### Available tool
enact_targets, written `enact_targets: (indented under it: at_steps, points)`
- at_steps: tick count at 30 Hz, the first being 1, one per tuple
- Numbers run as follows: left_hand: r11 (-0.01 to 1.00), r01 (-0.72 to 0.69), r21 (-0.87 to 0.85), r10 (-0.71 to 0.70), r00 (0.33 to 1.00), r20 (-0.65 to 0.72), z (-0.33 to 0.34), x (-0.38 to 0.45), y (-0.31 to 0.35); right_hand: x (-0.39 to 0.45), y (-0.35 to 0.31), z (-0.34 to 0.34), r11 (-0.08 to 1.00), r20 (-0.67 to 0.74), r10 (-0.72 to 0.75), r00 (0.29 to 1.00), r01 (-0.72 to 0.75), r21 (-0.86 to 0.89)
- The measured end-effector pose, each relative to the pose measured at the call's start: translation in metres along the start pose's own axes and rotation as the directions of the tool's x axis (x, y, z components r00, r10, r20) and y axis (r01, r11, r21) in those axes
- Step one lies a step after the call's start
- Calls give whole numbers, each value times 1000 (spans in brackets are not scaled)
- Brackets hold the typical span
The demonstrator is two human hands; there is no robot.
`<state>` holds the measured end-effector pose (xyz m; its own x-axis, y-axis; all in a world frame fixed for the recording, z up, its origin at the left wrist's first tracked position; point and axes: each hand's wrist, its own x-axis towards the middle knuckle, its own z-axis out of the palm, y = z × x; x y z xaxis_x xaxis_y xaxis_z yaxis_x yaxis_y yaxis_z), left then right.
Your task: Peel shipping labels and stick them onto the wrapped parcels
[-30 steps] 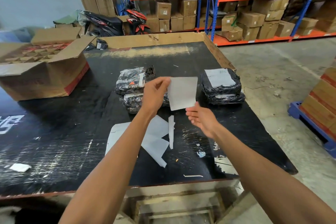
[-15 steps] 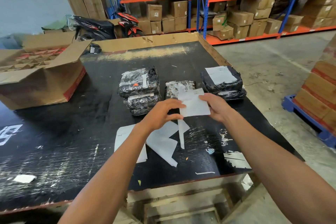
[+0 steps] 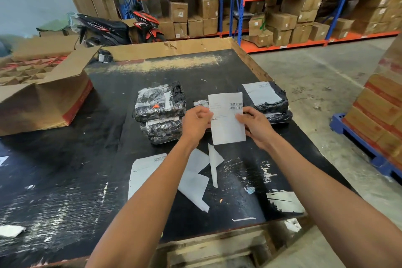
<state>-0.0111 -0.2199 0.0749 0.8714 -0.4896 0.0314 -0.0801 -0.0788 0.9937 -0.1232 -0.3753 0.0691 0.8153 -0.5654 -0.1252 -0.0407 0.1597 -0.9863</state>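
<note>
1. We find both hands raised above the black tabletop, sharing one shipping label between them.
2. Left hand: its grip is closed on the label's left edge, about mid-height, thumb and fingers pinching the paper.
3. Right hand: its grip is closed on the label's right edge, just below the barcode, at much the same height as the left.
4. The label stands roughly upright and slightly tilted, printed side toward us, barcode at the upper right. It extends above and below both grips.
5. Behind the label lies a small wrapped parcel, mostly hidden by paper and hands.
6. To the left, a stack of unlabelled parcels; to the right, a stack of labelled parcels, the top one bearing a white label.
7. Backing scraps lie on the tabletop below the hands, beside a further label sheet.
8. An open carton sits at the far left.
</note>
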Motion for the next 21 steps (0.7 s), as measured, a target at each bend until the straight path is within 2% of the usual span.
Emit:
enact_targets:
  at_steps: [4, 8, 13, 21]
  points:
    - [980, -42, 195, 73, 985, -154, 9, 24, 4, 29, 0, 4, 987, -30, -81, 996, 76, -139]
    - [968, 3, 249, 60, 968, -242, 14, 50, 12, 61, -1, 5, 953, 3, -130, 991, 126, -277]
    - [929, 30, 368, 41, 983, -181, 22, 78, 13, 96, 0, 5, 939, 48, -107, 993, 117, -323]
    - [894, 107, 436, -5, 974, -228, 26, 98, -6, 121, 19, 7, 911, 98, -92, 991, 124, -393]
